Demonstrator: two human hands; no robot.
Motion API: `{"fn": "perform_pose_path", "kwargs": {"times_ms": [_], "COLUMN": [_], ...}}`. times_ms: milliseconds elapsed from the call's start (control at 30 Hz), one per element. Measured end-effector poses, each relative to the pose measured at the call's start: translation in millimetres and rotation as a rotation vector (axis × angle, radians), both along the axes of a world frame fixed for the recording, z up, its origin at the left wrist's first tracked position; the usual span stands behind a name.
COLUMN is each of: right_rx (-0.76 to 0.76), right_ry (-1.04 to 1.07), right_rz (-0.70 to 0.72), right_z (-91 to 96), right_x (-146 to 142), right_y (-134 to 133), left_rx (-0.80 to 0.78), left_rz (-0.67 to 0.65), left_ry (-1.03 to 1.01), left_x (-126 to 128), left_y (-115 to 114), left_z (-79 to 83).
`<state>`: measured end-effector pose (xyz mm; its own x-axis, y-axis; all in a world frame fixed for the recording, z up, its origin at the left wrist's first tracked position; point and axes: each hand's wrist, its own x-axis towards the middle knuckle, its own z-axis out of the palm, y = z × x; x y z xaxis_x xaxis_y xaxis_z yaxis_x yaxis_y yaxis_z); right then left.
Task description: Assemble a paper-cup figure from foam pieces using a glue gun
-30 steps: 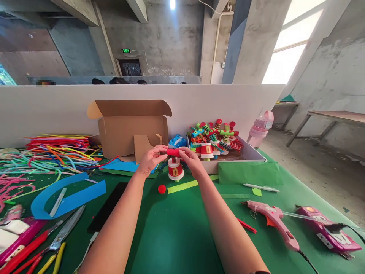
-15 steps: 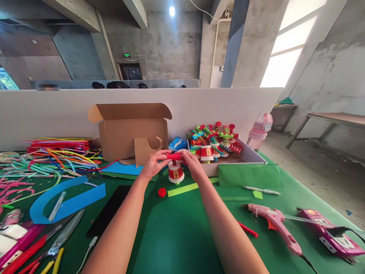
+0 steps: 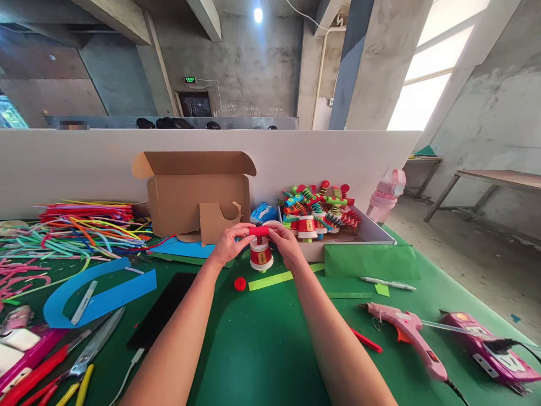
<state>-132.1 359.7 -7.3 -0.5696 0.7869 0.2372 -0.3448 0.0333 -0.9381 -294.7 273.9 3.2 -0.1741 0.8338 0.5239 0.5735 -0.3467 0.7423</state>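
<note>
Between my two hands a small red paper tube (image 3: 258, 230) lies level, pinched at each end. My left hand (image 3: 231, 243) has its fingers closed on the left end, and my right hand (image 3: 284, 241) grips the right end. Just under the tube stands a red and white paper cup figure (image 3: 261, 255) on the table; whether the tube touches the piece on its top I cannot tell. A round red cap (image 3: 240, 284) sits in front of the cup, beside a light green paper strip (image 3: 270, 281).
An open cardboard box (image 3: 198, 194) stands behind, with a tray (image 3: 359, 243) of finished paper figures to its right. Pipe cleaners (image 3: 84, 231), scissors (image 3: 91, 349) and a black tablet (image 3: 163, 310) lie left. At right are a pink glue gun (image 3: 408, 327), a pen (image 3: 389, 283) and a bottle (image 3: 384, 194).
Both hands keep their hold on the red tube, which has shifted only slightly. The cup figure stays in place; the view has moved a little.
</note>
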Motion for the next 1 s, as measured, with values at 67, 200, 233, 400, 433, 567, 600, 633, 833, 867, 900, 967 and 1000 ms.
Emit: {"fn": "perform_pose_path", "kwargs": {"times_ms": [67, 200, 233, 400, 433, 567, 600, 633, 833, 867, 900, 967, 1000], "right_rx": [-0.001, -0.017, -0.017, 0.075, 0.087, 0.110, 0.116, 0.123, 0.177, 0.175, 0.172, 0.174, 0.181], "right_ry": [-0.006, 0.006, 0.024, -0.010, -0.029, -0.072, -0.082, -0.090, -0.104, -0.102, -0.101, -0.103, -0.103], "right_rz": [0.009, 0.000, -0.021, -0.042, -0.036, -0.036, -0.032, -0.024, -0.006, -0.007, -0.004, 0.012, 0.019], "right_z": [2.1, 6.3, 7.1, 8.3, 8.2, 8.2, 8.3, 8.3, 5.8, 5.0, 4.2, 2.7, 2.0], "right_x": [1.4, 3.2, 3.3, 4.4, 4.9, 6.6, 6.7, 6.7, 4.5, 4.2, 4.1, 3.9, 3.8], "right_y": [-1.9, -5.2, -5.5, -3.4, -3.0, -4.2, -5.0, -5.9, -6.1, -5.5, -4.9, -3.8, -3.4], "left_rx": [0.010, 0.034, 0.037, 0.044, 0.044, 0.042, 0.041, 0.039, 0.032, 0.036, 0.040, 0.046, 0.047], "left_rz": [0.000, -0.004, -0.006, -0.016, -0.017, -0.025, -0.026, -0.024, -0.015, -0.017, -0.017, -0.011, -0.008], "left_ry": [0.011, 0.034, 0.041, 0.075, 0.075, 0.060, 0.057, 0.055, 0.047, 0.046, 0.045, 0.046, 0.045], "left_x": [-0.6, -2.7, -3.3, -5.4, -5.5, -5.0, -4.8, -4.6, -4.5, -4.7, -4.8, -4.7, -4.5], "left_y": [-0.4, -1.6, -1.9, -1.8, -1.5, -0.7, -0.6, -0.6, 0.1, 0.5, 1.0, 2.0, 2.5], "left_z": [-0.2, -0.3, -0.2, -0.7, -0.9, -1.5, -1.6, -1.7, -3.2, -3.6, -4.0, -4.7, -4.8]}}
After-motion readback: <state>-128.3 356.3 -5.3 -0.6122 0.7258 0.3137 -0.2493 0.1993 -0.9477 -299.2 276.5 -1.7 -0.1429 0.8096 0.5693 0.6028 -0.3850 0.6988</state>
